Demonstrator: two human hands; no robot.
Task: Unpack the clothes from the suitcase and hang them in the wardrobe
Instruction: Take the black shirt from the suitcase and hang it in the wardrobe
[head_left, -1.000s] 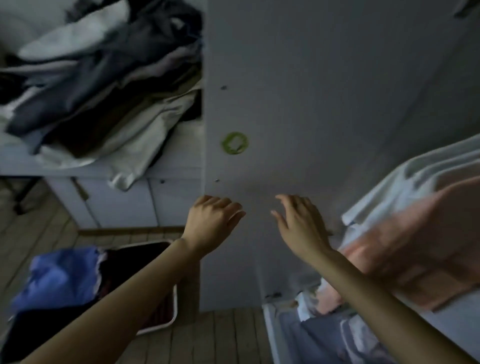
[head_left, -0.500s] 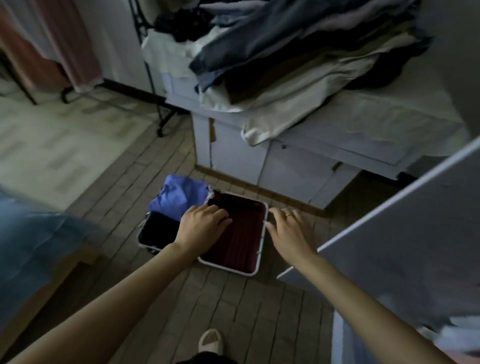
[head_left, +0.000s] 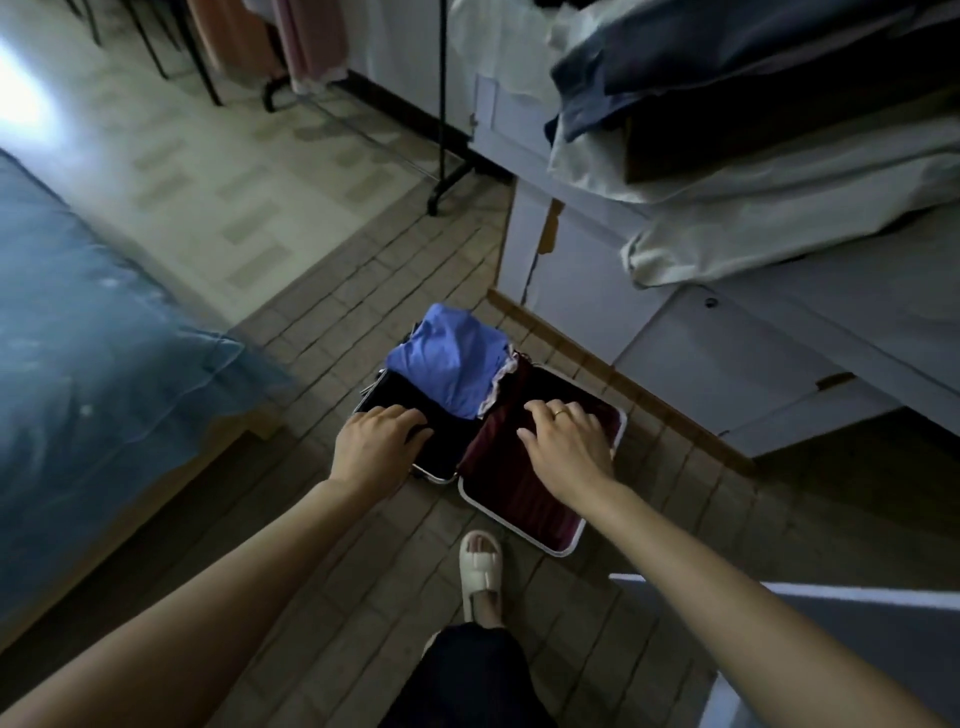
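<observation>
An open suitcase (head_left: 519, 525) with a white rim lies on the tiled floor below me. Its left half holds dark cloth and a folded blue garment (head_left: 449, 358); its right half shows a dark red lining. My left hand (head_left: 376, 447) hovers over the dark left half, fingers curled and holding nothing. My right hand (head_left: 563, 444), with a ring on one finger, is spread over the red half, also holding nothing. The wardrobe door's edge (head_left: 779, 587) shows at the lower right.
A bed with a blue cover (head_left: 98, 374) fills the left. A white cabinet (head_left: 701, 358) at the right carries a heap of clothes (head_left: 753, 114). A clothes rack's black legs (head_left: 441, 171) stand behind. My foot in a white sandal (head_left: 483, 571) is by the suitcase.
My view swung from the wardrobe door down to the floor. Both hands came down from the door to just over the open suitcase.
</observation>
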